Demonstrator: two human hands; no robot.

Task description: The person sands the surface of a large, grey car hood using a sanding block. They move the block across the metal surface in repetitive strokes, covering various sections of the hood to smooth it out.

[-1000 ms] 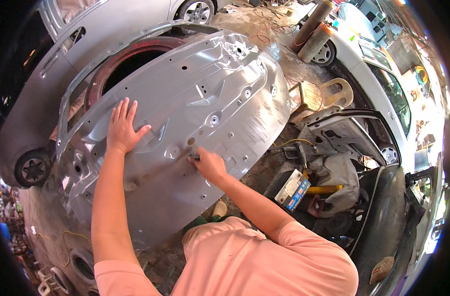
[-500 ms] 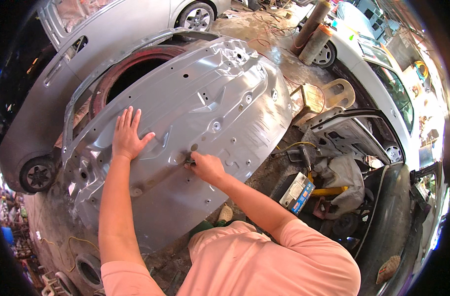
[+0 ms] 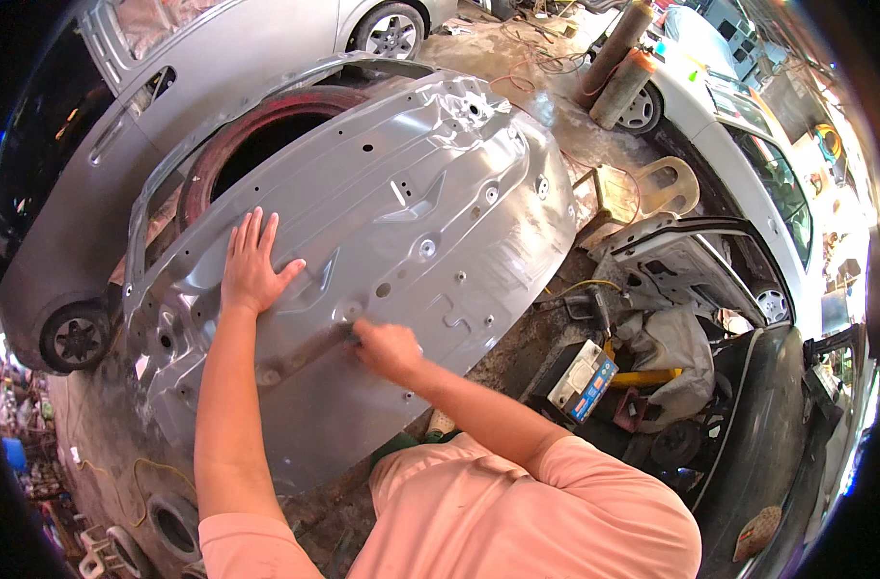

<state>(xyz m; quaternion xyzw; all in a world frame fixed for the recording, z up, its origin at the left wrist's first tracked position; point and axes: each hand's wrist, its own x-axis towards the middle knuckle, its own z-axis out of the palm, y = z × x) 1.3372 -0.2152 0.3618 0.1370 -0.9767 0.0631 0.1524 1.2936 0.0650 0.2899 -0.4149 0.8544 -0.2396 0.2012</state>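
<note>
A large grey stamped metal car panel with holes and raised ribs lies tilted in front of me, a red-rimmed tire behind it. My left hand rests flat on the panel's left half, fingers spread. My right hand is closed, slightly blurred, against the panel's lower middle beside a dull brownish patch; what it grips is hidden.
A silver car stands left, a white car right. Two gas cylinders, a plastic chair, a battery, a loose door and a dark bumper crowd the right. Hoses lie across the floor.
My right hand has shifted down and to the left along the panel, toward my left arm. My left hand stays spread on the metal, while the whole view has shifted slightly.
</note>
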